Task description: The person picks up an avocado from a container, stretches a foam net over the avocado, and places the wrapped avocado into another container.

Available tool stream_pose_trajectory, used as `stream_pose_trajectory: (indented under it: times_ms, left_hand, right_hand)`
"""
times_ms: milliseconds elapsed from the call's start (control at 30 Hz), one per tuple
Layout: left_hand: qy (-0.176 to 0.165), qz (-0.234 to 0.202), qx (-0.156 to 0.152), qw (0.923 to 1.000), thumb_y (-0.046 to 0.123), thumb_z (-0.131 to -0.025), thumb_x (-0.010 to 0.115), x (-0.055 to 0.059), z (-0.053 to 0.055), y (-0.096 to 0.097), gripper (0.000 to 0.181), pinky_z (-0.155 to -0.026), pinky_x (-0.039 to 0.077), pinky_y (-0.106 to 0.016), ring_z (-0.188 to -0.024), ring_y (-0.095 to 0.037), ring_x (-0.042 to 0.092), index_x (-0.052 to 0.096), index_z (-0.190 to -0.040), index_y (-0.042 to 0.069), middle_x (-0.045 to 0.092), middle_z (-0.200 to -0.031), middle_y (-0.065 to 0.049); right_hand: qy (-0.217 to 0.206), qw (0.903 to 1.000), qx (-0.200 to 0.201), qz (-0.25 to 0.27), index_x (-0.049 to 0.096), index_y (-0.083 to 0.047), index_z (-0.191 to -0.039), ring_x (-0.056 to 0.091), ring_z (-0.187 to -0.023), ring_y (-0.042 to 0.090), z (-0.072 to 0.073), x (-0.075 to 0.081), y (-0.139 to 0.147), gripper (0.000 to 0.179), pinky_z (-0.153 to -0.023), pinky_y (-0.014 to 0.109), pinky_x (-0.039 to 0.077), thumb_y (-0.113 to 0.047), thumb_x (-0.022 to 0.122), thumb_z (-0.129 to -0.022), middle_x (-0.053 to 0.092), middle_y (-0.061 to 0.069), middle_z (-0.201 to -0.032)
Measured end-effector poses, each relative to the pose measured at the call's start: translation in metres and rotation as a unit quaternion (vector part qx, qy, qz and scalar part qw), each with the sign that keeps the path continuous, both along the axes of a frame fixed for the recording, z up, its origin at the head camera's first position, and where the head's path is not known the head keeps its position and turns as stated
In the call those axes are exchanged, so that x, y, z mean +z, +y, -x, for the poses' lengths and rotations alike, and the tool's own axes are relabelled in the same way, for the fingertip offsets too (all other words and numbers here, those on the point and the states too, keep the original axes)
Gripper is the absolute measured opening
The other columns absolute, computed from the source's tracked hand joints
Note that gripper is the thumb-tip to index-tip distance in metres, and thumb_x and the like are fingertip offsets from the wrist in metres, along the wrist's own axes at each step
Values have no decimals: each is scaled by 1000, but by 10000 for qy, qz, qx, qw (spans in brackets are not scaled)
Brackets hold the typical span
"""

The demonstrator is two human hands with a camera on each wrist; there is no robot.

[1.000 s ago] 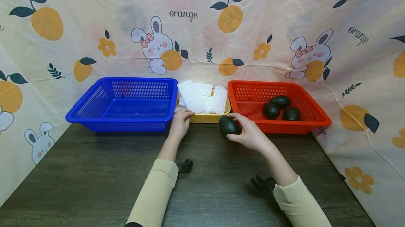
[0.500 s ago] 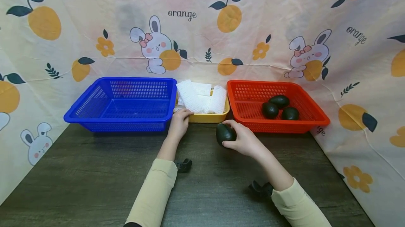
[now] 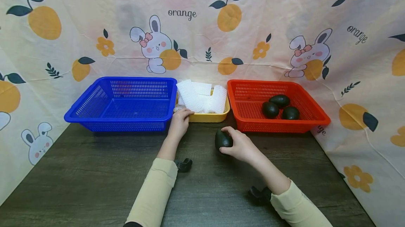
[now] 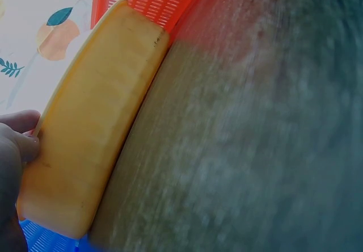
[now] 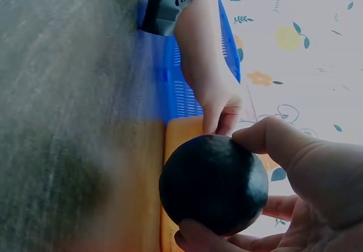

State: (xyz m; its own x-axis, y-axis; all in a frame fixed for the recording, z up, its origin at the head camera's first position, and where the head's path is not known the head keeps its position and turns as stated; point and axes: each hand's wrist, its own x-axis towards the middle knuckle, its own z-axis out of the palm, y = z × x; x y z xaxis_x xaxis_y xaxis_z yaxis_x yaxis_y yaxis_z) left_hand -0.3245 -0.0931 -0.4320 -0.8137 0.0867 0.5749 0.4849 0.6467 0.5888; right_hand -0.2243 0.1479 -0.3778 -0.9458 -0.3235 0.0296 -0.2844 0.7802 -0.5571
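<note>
In the head view my right hand (image 3: 242, 146) holds a dark green avocado (image 3: 222, 141) between thumb and fingers, over the table in front of the gap between the yellow and red baskets. The right wrist view shows the same avocado (image 5: 212, 184) large, its round end toward the camera. My left hand (image 3: 179, 123) pinches the front rim of a small yellow basket (image 3: 209, 118) near its left corner, with the thumb on the outer wall (image 4: 96, 127) in the left wrist view. White foam net sleeves (image 3: 193, 97) fill that basket.
A blue basket (image 3: 126, 120) with nothing in it stands left of the yellow one. At right, a red basket (image 3: 284, 127) holds three avocados (image 3: 290, 113). Behind them hangs a printed cloth (image 3: 196, 37). Black wrist mounts (image 3: 184, 165) stick out from both wrists.
My right hand has brought the avocado down and slightly left, toward the front of the table, away from the baskets. The left hand stays at the yellow basket's rim.
</note>
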Motion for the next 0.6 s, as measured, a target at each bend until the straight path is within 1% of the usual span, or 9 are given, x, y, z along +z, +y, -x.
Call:
stream_pose_trajectory:
  times_ms: [167, 467, 600]
  left_hand:
    - [5, -21, 6, 10000, -13, -86, 58, 0, 0, 0, 24, -85, 48, -34, -94, -25, 62, 74, -97, 0, 68, -96, -9]
    - [64, -72, -11, 10000, -13, -86, 58, 1, -1, 1, 24, -84, 49, -35, -94, -26, 62, 74, -97, 0, 68, -95, -10]
    - [56, -51, -8, 10000, -13, -86, 58, 1, -2, 1, 23, -85, 49, -35, -94, -26, 62, 74, -97, 0, 68, -95, -10]
  right_hand:
    - [-53, 9999, -2, -89, 52, -14, -130, 55, -92, 26, 0, -6, -2, 61, -72, 41, 48, -26, 79, -77, 58, 11, -107]
    - [-182, 9996, -77, -179, 51, -14, -130, 56, -88, 27, -1, -14, -6, 61, -71, 43, 48, -26, 79, -78, 57, 13, -108]
    - [-172, 9995, -167, -213, 50, -12, -131, 57, -91, 27, -2, -16, -8, 61, -75, 44, 48, -27, 78, -79, 57, 14, -109]
